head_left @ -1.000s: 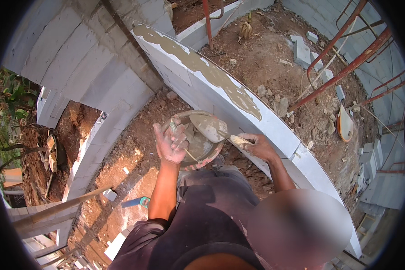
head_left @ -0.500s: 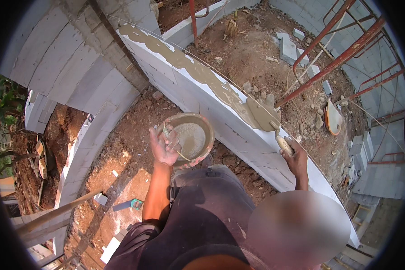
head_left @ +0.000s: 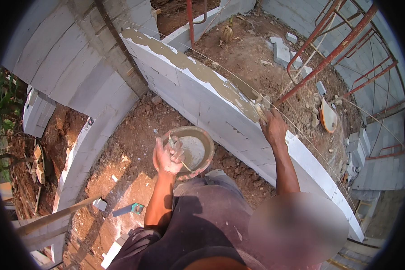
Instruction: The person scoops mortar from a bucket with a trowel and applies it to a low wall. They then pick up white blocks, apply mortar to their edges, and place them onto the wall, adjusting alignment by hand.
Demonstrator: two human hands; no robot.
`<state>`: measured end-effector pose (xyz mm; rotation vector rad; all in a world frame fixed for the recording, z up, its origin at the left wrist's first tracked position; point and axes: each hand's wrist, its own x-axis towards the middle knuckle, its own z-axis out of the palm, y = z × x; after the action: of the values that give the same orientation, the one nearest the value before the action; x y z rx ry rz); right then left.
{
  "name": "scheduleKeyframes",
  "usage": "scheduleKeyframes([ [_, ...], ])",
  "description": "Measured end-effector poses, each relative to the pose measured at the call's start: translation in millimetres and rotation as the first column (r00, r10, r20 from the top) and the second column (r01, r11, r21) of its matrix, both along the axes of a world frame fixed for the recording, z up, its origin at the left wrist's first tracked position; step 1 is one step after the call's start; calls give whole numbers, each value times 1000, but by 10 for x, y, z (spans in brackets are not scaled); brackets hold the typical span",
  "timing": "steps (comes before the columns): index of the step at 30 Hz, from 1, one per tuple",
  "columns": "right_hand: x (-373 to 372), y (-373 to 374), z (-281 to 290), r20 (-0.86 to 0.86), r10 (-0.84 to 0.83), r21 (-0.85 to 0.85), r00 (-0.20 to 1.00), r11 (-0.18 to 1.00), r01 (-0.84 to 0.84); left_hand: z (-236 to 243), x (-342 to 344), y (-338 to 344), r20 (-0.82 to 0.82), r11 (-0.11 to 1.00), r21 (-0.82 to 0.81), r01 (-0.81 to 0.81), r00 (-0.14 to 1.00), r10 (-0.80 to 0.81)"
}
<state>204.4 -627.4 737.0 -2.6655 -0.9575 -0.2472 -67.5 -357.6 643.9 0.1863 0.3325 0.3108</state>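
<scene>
My left hand [head_left: 170, 155] is closed round the thin handle of a round bucket [head_left: 208, 146], which hangs beside the wall. Grey mortar smears coat its inside, with some wet mix at the bottom. In my right hand [head_left: 275, 128] I grip the wooden handle of a trowel [head_left: 245, 88]. Its blade is partly hidden and lies along the far edge of the wall top. A band of wet mortar [head_left: 184, 62] covers the top of the white block wall [head_left: 211, 103] from its far end up to my right hand. Nearer to me, the top is bare white.
A taut string line runs along the wall top. Red scaffold tubes [head_left: 330, 54] stand beyond it, with loose blocks [head_left: 281, 55] and an orange-rimmed pan [head_left: 328, 116] on the soil. A handsaw [head_left: 129, 209] and a wooden pole [head_left: 60, 216] lie to the left.
My right hand has moved left and away from me along the wall, and the trowel has shifted to the far edge of the mortar. The bucket has dropped slightly lower in view.
</scene>
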Motion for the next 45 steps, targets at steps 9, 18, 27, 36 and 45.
scheduleKeyframes([
  [9, -1536, 294, -622, -385, 323, -212, 864, 880, -424, 267, -199, -265, 378, 973, -112, 202, 914, -147],
  [18, -1451, 141, -1123, -860, 289, 252, 421, 957, -143, 669, -35, -438, 508, 961, -115, 251, 846, -160],
  [27, -862, -980, -71, -923, 235, 329, 304, 892, 309, 656, 272, -541, 530, 983, -118, 143, 846, -59],
  [36, 14, -1909, 164, -519, -48, 109, 853, 987, 122, 114, 617, -772, 295, 997, -34, 70, 954, -57],
  [45, -9, -2322, 289, -424, -280, -78, 861, 959, 274, -211, 759, -1014, 113, 993, -56, 107, 989, -100],
])
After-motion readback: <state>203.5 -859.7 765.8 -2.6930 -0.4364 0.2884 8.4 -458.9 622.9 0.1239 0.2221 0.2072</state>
